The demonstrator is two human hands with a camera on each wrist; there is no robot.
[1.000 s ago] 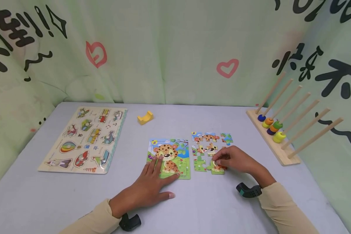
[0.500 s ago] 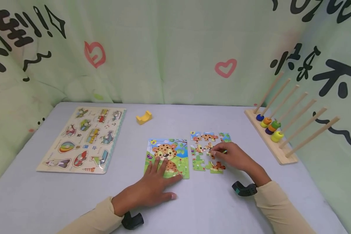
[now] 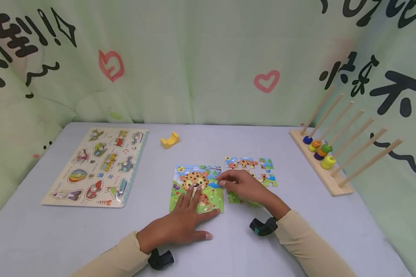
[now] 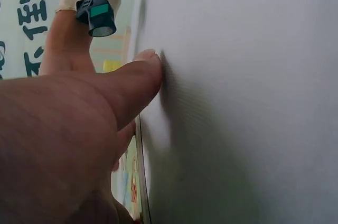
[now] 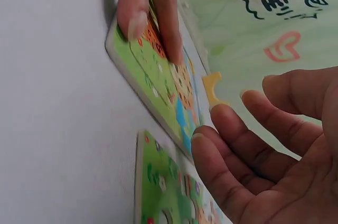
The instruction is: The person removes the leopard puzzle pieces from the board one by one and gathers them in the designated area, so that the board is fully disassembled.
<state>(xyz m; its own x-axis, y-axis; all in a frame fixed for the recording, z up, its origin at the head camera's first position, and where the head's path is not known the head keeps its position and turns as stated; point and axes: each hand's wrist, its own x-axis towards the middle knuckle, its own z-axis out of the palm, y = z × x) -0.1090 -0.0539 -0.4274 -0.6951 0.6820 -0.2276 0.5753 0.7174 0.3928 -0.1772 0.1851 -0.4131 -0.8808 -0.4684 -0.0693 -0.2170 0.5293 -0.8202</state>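
Observation:
My left hand [image 3: 183, 223] rests with spread fingers on a leopard picture board [image 3: 213, 198]. Its thumb [image 4: 142, 71] lies out on the table in the left wrist view. My right hand [image 3: 244, 186] is at the board's right edge, thumb and forefinger close together. In the right wrist view the fingers of my right hand [image 5: 259, 155] are curled and no piece shows between them; whether they pinch anything at the tips is hidden. Below that hand sit spaced leopard jigsaw pieces [image 3: 247, 163], several laid out in rows, some covered by the hand and forearm.
A peg board [image 3: 97, 167] with vehicle and toy pictures lies at the left. A small yellow curved block [image 3: 170, 140] is near the back edge. On the right stands a wooden peg rack [image 3: 320, 165] with coloured beads. Green printed curtain [image 3: 194, 61] hangs behind the table.
My right hand has moved left from the jigsaw pieces to the right edge of the leopard board, uncovering a piece at the right of the middle row. My left hand has barely shifted.

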